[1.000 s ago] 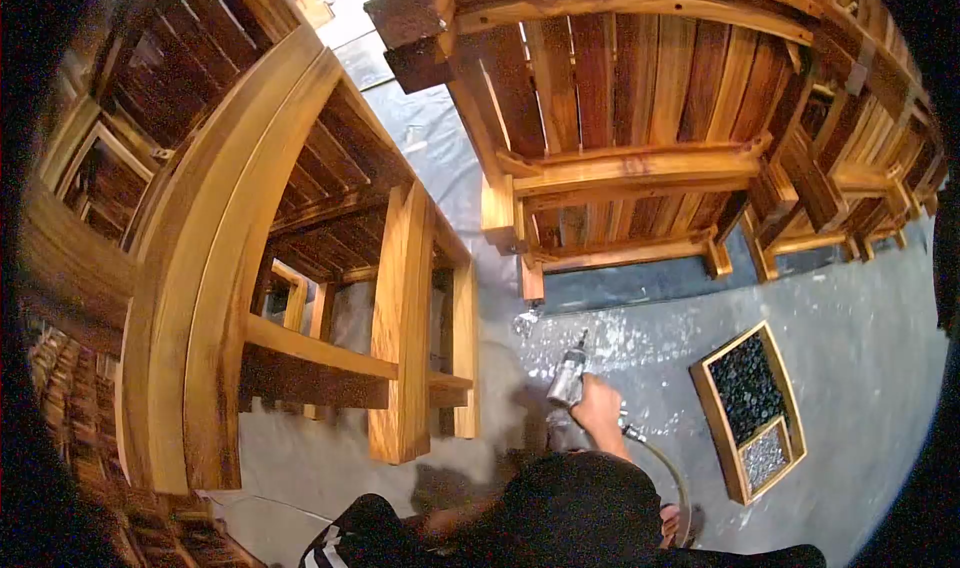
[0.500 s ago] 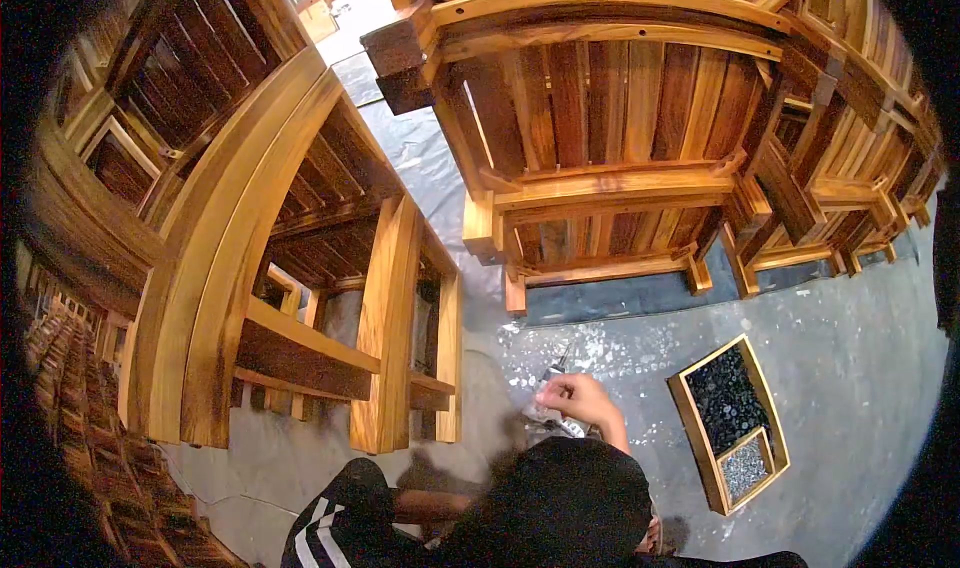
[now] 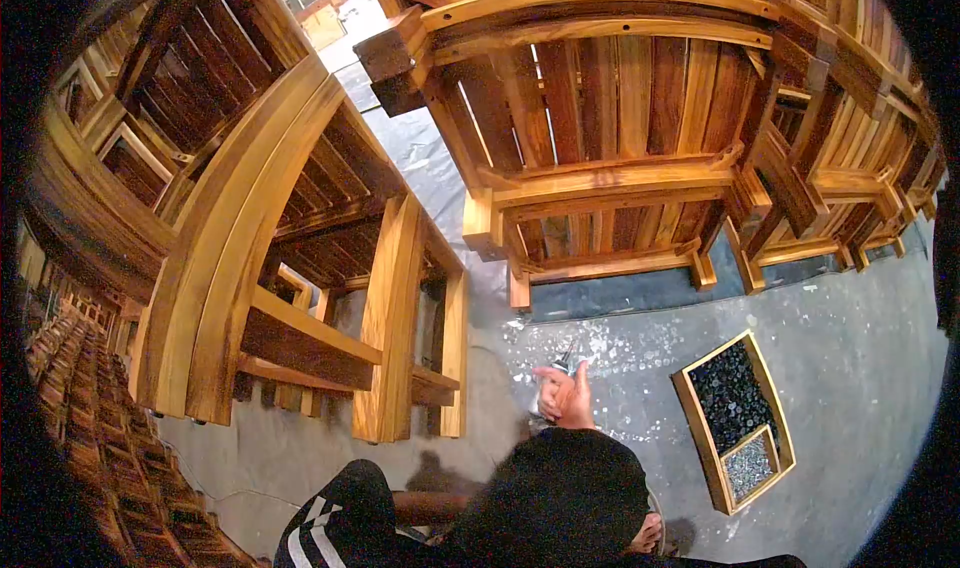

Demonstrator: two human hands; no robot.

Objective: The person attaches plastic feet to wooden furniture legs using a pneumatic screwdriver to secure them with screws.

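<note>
My right hand [image 3: 566,398] is in front of me, palm up, with its thumb stretched away from loosely bent fingers. Nothing can be made out in the palm. A tool with a thin pointed tip [image 3: 566,356] shows just beyond the fingers; the hand hides much of it. Below the hand, a rounded black shape [image 3: 565,493] covers the wrist and forearm. My left hand does not show. To the right, a wooden tray [image 3: 688,398] lies on the floor, with black round pieces [image 3: 733,393] in its large part and small silvery pieces [image 3: 747,466] in a corner compartment.
A wooden furniture frame [image 3: 385,318] stands close at the left. Slatted wooden pieces [image 3: 610,183] rise ahead and continue right, on a dark sheet [image 3: 620,296]. More stacked wood [image 3: 90,418] is at the far left. The grey floor [image 3: 840,368] has white specks.
My right hand has turned from a bent, downward pose to palm up, with the thumb now spread. The view has shifted slightly.
</note>
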